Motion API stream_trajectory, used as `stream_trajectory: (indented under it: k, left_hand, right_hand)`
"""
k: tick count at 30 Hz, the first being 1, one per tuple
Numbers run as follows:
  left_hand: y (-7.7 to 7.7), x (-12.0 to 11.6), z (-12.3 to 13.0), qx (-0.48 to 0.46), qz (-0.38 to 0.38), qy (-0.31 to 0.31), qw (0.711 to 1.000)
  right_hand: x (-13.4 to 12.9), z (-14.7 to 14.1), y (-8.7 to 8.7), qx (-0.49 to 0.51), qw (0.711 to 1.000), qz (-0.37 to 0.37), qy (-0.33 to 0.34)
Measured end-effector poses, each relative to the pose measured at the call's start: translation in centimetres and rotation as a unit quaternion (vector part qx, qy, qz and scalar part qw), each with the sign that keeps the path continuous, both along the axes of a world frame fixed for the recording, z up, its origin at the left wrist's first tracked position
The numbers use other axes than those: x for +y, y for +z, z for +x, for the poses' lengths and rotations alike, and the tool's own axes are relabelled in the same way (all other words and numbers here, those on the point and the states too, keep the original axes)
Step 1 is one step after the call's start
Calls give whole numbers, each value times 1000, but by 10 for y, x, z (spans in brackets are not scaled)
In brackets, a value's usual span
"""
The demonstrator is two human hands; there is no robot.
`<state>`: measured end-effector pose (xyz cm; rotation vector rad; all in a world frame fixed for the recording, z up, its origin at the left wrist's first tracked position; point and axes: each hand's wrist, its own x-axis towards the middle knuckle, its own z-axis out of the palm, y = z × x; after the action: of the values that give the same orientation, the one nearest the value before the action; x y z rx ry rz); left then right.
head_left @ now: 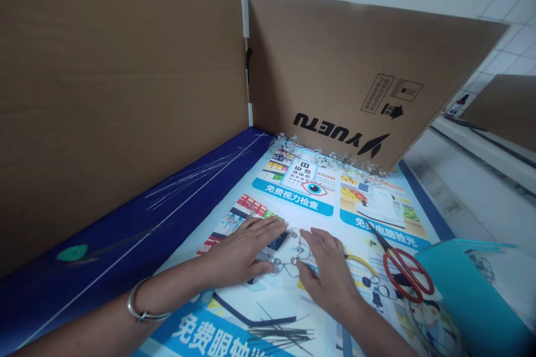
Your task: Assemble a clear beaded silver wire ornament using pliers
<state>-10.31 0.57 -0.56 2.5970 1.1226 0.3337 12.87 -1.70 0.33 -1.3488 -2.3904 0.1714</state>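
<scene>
The left hand (245,248) and right hand (330,273) rest apart, fingers open at the wire loop (293,261); uneven pressing could bend it crooked.

Upright cardboard panels (335,56), one lettered YUETU, eye-chart poster (312,223) lying flat, pale tiled floor (517,39)

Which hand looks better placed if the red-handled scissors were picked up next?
Probably the right hand: the scissors lie on its side, just beyond it. The left hand is farther off, across the beaded wire piece, and would have to reach past the right.
</scene>
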Motion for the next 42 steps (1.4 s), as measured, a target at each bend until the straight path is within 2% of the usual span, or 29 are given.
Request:
stream_trajectory:
  k: [5,12,25,36,39,42]
  left_hand:
    - [2,-2,1,-10,5,-3,1000]
    - [9,-7,4,2,40,-19,999]
    - [4,-17,6,7,36,-2,999]
    - [4,-5,12,3,34,18,999]
    - [7,-5,12,-20,22,16,999]
    - [11,-7,10,-46,12,11,999]
  right_hand:
    - [1,2,-1,32,999,17,-4]
    - [2,0,-2,10,999,31,-4]
    - [2,-1,-5,-36,999,29,4]
    - [7,-1,-7,-1,997,67,-33]
    - [0,-1,0,32,994,100,-20]
    - [-15,-8,11,34,991,124,40]
